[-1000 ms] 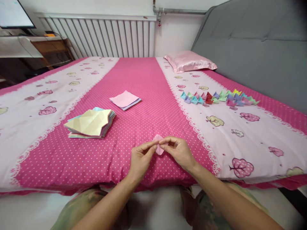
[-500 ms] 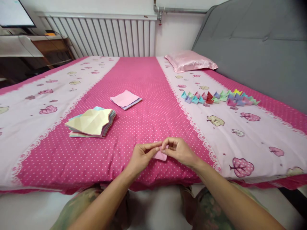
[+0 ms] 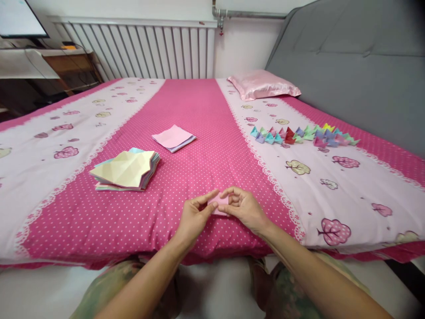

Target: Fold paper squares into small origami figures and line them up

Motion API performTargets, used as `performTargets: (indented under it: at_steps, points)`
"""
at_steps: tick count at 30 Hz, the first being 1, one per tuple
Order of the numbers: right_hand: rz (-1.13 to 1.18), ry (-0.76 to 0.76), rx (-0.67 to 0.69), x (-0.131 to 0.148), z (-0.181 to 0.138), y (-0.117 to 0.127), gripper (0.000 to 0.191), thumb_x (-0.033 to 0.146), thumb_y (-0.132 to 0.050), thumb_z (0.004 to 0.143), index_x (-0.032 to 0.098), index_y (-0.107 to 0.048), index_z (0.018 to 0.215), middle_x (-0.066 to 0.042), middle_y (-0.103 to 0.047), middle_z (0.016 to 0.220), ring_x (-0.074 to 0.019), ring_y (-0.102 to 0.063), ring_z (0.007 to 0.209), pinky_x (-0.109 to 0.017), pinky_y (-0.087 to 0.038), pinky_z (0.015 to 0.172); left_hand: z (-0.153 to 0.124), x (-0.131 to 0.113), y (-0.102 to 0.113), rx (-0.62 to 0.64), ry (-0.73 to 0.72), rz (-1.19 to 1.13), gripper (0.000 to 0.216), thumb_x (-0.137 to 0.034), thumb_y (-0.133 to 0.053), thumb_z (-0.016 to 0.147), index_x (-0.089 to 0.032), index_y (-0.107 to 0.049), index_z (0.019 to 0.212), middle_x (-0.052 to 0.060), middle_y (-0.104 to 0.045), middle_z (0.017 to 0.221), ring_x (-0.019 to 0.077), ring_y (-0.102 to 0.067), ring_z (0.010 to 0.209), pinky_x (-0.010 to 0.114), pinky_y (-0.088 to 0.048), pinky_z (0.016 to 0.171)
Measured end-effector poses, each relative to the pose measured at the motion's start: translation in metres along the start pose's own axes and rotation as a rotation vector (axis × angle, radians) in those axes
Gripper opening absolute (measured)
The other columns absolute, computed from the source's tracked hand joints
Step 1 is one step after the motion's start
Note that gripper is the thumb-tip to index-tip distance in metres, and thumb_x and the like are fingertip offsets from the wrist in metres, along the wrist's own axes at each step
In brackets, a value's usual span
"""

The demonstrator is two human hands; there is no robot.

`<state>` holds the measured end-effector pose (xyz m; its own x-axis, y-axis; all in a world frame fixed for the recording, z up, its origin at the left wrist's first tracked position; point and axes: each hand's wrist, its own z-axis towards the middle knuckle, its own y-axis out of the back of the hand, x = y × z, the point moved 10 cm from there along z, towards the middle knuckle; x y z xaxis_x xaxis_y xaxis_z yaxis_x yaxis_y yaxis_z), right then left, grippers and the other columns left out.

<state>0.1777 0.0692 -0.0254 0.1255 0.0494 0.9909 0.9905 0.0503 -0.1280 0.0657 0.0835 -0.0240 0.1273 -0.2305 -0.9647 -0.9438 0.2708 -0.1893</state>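
A small folded piece of pink origami paper (image 3: 219, 209) is held just above the bed's front part. My left hand (image 3: 196, 215) grips its left side, thumb on the near face and fingers behind. On the right side, my right hand (image 3: 245, 208) pinches the same paper with thumb and curled fingers. Thumbs and fingers hide parts of its edges. Left of the hands lies a thick stack of creased coloured paper (image 3: 128, 169) with a yellow sheet on top. A thinner stack of square paper (image 3: 174, 136), pink on top, rests farther back.
Several small folded paper pieces (image 3: 308, 134) in many colours stand in rows at the right. Farther back are a pink pillow (image 3: 264, 84) and a grey padded headboard (image 3: 358, 66). A radiator (image 3: 142, 48) lines the wall; a monitor (image 3: 21, 20) stands far left.
The pink paper has been turned and raised slightly between my hands. My left fingers have spread up along its far edge, and my right fingers have shifted to its right side.
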Motion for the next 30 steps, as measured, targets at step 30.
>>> performTargets:
  at_steps: [30]
  points:
    - [0.076, -0.06, -0.083, 0.005, -0.001, 0.007, 0.038, 0.037, -0.07, 0.065, 0.015, -0.055, 0.092, 0.001, -0.061, 0.062, -0.0098, -0.057, 0.054, -0.023, -0.044, 0.053, 0.001, -0.003, 0.0, 0.002, -0.017, -0.108, 0.045, -0.019, -0.072, 0.062, -0.019, -0.063, 0.106, 0.006, -0.071, 0.083, 0.0118, -0.062, 0.069, 0.025, -0.048, 0.07]
